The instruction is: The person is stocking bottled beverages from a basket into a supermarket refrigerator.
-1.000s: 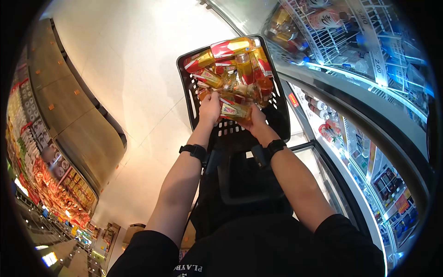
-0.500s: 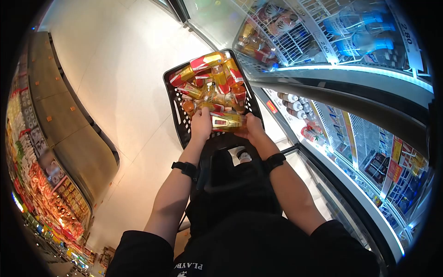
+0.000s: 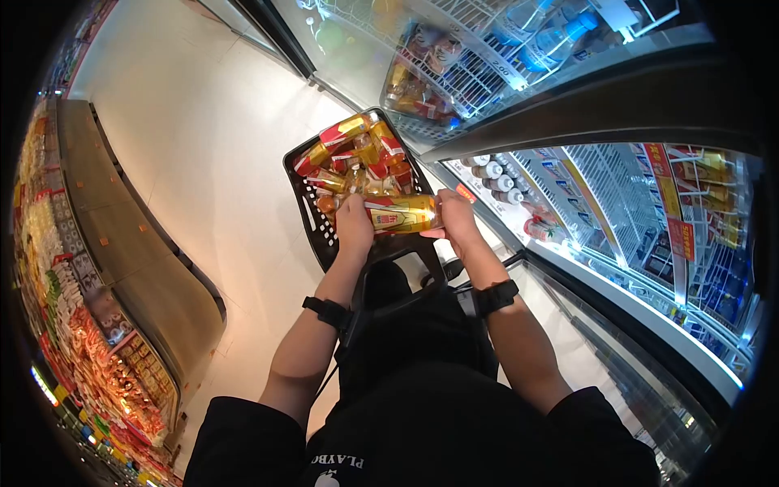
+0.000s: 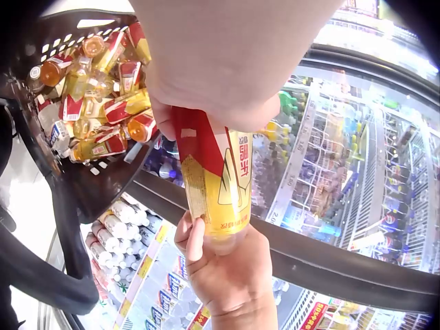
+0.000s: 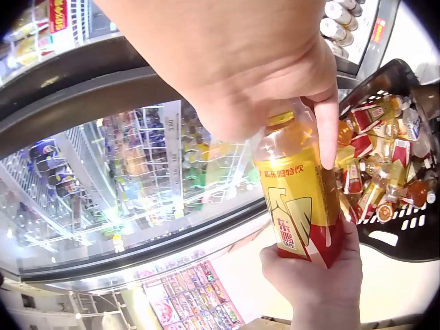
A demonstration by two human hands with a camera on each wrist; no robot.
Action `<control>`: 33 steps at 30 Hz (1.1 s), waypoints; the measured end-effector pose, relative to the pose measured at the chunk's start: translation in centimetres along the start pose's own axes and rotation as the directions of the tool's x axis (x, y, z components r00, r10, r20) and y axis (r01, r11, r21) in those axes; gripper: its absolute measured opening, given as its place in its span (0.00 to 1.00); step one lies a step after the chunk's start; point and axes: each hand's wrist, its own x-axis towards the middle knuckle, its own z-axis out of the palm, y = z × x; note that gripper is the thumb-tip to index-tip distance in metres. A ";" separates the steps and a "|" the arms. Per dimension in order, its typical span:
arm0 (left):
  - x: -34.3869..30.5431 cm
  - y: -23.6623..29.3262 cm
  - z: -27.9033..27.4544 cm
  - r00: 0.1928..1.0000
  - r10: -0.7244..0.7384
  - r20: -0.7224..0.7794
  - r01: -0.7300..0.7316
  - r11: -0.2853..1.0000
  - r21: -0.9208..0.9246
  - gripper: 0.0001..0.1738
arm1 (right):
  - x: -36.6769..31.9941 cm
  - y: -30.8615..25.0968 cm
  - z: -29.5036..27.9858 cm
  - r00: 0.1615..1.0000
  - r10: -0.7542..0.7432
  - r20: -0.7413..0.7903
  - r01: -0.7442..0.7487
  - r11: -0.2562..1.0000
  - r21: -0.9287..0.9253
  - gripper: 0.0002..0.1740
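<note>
Both hands hold one yellow and red bottle (image 3: 399, 214) sideways over the near part of a black basket (image 3: 294, 180). My left hand (image 3: 355, 227) grips its red base end in the head view. The right hand (image 3: 459, 219) has its fingers round the neck end. In the right wrist view the bottle (image 5: 295, 199) shows a yellow label, with the left hand (image 5: 316, 275) round its base and the right hand (image 5: 261, 75) at its top. Similar bottles (image 4: 103, 103) lie piled in the basket.
A fridge with a dark frame (image 3: 617, 109) and lit shelves of drinks stands on the right. White-capped bottles (image 3: 495, 174) line a shelf beside the basket. On the left runs a brown counter (image 3: 122, 235), with packaged goods (image 3: 105, 349) beyond it.
The bottle has come nearer the body, from among the basket's pile to its near part. In the head view, the basket has shifted left and the fridge shelves show from a different angle.
</note>
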 end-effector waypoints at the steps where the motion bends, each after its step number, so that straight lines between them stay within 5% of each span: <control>1: 0.3 -0.6 0.2 1.000 -0.013 0.026 0.014 0.999 -0.052 0.27 | -0.9 -0.7 -0.2 0.999 -0.032 -0.021 0.032 0.999 -0.001 0.13; 4: -0.2 -0.2 1.2 0.997 0.023 0.077 -0.012 0.991 -0.132 0.26 | -3.9 -2.3 -1.3 0.989 -0.141 -0.054 0.141 0.990 0.012 0.16; 6: -0.6 0.4 1.9 0.957 0.282 0.066 -0.284 0.958 0.027 0.26 | -4.3 -2.7 -2.4 0.981 -0.185 -0.062 0.183 0.982 -0.038 0.17; 10: -4.2 4.7 3.9 0.985 0.108 0.137 -0.079 0.976 -0.203 0.25 | -7.3 -3.7 -4.9 0.943 -0.308 -0.125 0.301 0.951 -0.072 0.19; 16: -8.5 7.7 6.9 0.935 0.176 0.307 -0.105 0.967 -0.233 0.23 | -12.5 -4.6 -9.1 0.885 -0.399 -0.239 0.379 0.917 -0.125 0.21; 20: -13.4 11.8 8.7 0.891 0.151 0.427 -0.034 0.962 -0.269 0.22 | -15.9 -4.8 -12.0 0.794 -0.511 -0.328 0.521 0.851 -0.064 0.19; 24: -16.8 13.6 9.8 0.793 0.280 0.541 -0.125 0.944 -0.305 0.21 | -20.0 -5.3 -14.5 0.719 -0.583 -0.379 0.603 0.794 -0.077 0.18; 26: -18.6 14.5 10.3 0.781 0.281 0.558 -0.143 0.950 -0.279 0.21 | -22.1 -5.6 -15.7 0.609 -0.688 -0.395 0.672 0.712 -0.204 0.18; 28: -20.0 15.5 10.8 0.692 0.324 0.645 -0.067 0.919 -0.390 0.19 | -24.1 -5.9 -16.6 0.592 -0.687 -0.421 0.671 0.710 -0.214 0.18; 33: -23.4 17.7 11.4 0.549 0.431 0.717 -0.157 0.895 -0.418 0.18 | -27.7 -6.2 -18.8 0.399 -0.787 -0.471 0.731 0.583 -0.356 0.17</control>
